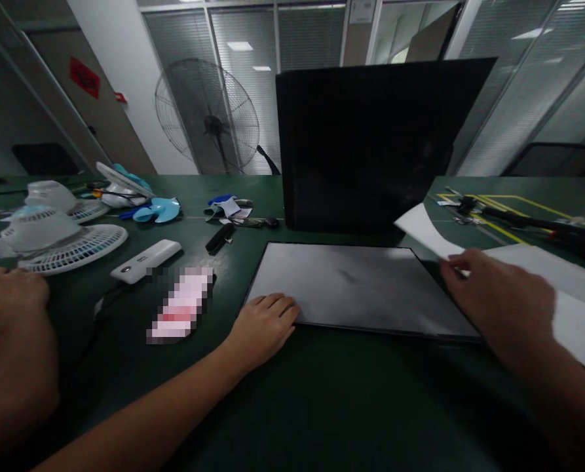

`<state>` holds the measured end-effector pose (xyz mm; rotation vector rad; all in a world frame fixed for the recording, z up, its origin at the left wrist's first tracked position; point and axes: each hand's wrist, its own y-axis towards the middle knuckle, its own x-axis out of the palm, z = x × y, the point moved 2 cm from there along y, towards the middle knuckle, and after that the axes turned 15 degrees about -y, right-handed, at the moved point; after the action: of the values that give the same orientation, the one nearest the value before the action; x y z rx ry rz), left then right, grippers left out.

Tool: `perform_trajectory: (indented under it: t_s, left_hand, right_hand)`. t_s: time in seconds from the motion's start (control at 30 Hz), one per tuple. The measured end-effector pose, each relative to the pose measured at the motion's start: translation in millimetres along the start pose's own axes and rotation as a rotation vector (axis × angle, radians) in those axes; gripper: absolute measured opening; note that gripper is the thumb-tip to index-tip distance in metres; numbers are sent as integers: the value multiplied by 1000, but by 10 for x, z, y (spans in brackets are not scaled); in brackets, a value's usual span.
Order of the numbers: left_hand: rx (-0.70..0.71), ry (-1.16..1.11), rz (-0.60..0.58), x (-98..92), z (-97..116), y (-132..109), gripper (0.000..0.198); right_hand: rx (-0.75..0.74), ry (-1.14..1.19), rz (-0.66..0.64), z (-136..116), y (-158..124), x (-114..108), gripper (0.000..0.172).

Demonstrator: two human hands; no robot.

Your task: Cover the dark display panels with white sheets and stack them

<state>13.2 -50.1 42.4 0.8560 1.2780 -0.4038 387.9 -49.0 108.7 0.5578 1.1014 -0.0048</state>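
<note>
A flat grey panel (356, 285) lies on the dark green table (321, 393) in front of me. My left hand (263, 328) rests at the panel's near left corner, fingers curled against its edge. My right hand (498, 305) is at the panel's right end and pinches a white sheet of paper (427, 233) that sticks up to the left; more white paper (567, 288) lies under and beyond the hand. A tall black box (371, 144) stands upright just behind the panel.
At the far left edge another person's hand (12, 354) rests on the table. Small white fan parts (56, 239), blue fan blades (157, 210), a white power bank (145, 260), a black marker (219, 237) and tools (518, 219) lie around. A standing fan (208, 118) is behind.
</note>
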Motion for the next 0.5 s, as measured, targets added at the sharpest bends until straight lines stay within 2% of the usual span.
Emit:
perform_trajectory:
  t_s: [0.07,0.13,0.23,0.33,0.5]
  left_hand:
    - [-9,-4,-14,-1,2,3,32]
    - [-5,-6,0,0,4,6,34]
    - [22,16,84,-12,16,20,28]
    - [68,62,162,-26,37,37,19]
    - [72,58,169,-30,41,41,14]
  right_hand:
    - [-243,71,51,-389,-220,-124,52]
    - [-483,189,89,-716,-422,-142,47]
    - [-741,358,121,-1023,-624,-77,36]
    - [-861,465,108,-1129,-698,-27,35]
    - [-994,594,-11,-1134,-729,-40,45]
